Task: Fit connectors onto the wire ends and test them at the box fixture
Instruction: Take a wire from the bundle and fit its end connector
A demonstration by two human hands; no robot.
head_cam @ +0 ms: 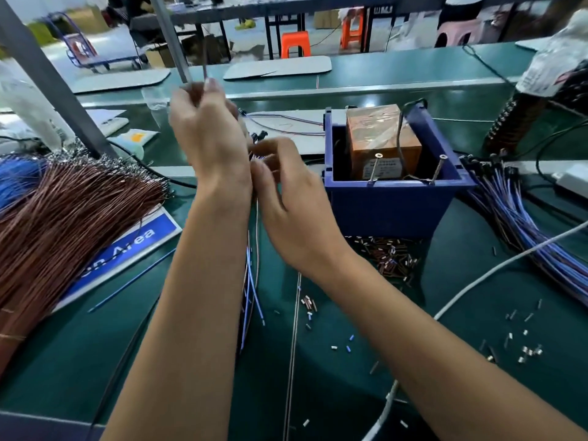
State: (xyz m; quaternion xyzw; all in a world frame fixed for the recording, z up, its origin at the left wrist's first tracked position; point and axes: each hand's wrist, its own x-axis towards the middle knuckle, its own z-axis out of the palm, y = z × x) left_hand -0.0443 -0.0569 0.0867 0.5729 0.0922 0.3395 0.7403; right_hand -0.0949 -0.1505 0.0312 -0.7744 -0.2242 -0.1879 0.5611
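One orange block (383,140) sits inside the blue box (389,205).

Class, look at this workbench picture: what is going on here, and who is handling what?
A person is working on thin wires at a green bench. The left hand is raised and grips a small bunch of blue and brown wires that hangs down towards the bench. The right hand works at the bunch just beside it; what its fingers hold is hidden. The blue box fixture stands to the right, untouched, with small loose pieces scattered in front of it.
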